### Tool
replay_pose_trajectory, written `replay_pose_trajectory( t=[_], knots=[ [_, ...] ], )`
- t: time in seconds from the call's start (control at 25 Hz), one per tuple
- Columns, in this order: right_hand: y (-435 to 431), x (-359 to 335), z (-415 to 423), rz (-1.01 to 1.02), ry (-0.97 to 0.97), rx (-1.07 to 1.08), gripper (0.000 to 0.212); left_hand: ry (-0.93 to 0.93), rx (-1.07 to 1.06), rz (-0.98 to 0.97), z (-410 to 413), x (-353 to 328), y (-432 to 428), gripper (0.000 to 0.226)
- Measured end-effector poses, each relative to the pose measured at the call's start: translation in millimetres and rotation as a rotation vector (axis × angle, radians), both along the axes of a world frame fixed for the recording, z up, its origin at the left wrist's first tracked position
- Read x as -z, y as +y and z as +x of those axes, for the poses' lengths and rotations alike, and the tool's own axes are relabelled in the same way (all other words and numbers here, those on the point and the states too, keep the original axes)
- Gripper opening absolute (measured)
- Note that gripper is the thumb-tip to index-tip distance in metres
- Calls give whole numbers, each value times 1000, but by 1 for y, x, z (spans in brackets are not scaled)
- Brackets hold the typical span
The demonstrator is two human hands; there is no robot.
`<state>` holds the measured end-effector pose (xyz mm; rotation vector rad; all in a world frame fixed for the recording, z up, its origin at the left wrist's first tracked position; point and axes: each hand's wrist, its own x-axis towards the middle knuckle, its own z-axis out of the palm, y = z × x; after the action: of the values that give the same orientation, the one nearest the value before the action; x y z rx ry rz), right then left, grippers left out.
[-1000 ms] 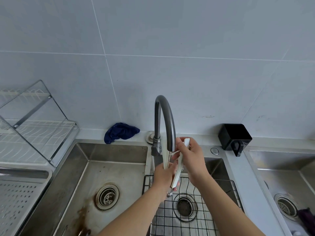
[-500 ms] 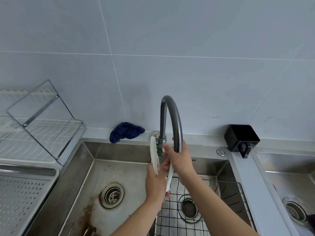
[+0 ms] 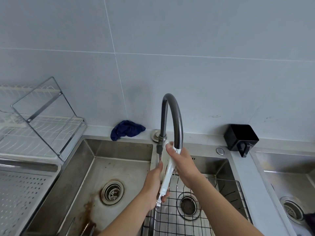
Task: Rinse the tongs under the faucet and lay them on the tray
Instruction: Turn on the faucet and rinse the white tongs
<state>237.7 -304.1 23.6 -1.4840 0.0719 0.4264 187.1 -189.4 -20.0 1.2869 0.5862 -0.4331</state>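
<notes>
Hands [image 3: 153, 183] [image 3: 183, 164] gripping tongs [image 3: 167, 170], over sink [image 3: 213, 165]

Kitchen, wash-up station. I stand at a stainless double sink [image 3: 119, 150] under a grey faucet [image 3: 172, 113]. Third basin [image 3: 289, 165] at the counter's right end. Dish rack [image 3: 42, 125] and perforated tray [image 3: 17, 193] at its left end. Tiled wall [image 3: 204, 31] behind.

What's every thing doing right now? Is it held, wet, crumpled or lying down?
tongs, nearly upright under the spout, held by both hands.
left hand, grips the lower end of the tongs.
right hand, grips their upper part.
faucet, drops fall below it; stream hard to see.
cloth, crumpled behind the sink.
tray, no tongs on it yet.
</notes>
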Motion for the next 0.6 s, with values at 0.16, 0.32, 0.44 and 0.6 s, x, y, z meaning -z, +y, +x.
replay_pose_trajectory(
  t=[0.16, 0.32, 0.44, 0.6],
  knots=[
    [5, -10, 6, -294, -157, 147, 87, -41, 105, 125, -5, 9, -1, 71],
    [-2, -9, 2, -412, -284, 75, 119, -92, 115, 287, -38, 32, 17, 59],
    [-4, 1, -9, -532, -262, -18, 91, -148, 134, 396, -57, 41, 24, 40],
    [-3, 10, -20, -687, -323, -52, 93, -442, 384, 992, -81, 59, 27, 18]
  ],
)
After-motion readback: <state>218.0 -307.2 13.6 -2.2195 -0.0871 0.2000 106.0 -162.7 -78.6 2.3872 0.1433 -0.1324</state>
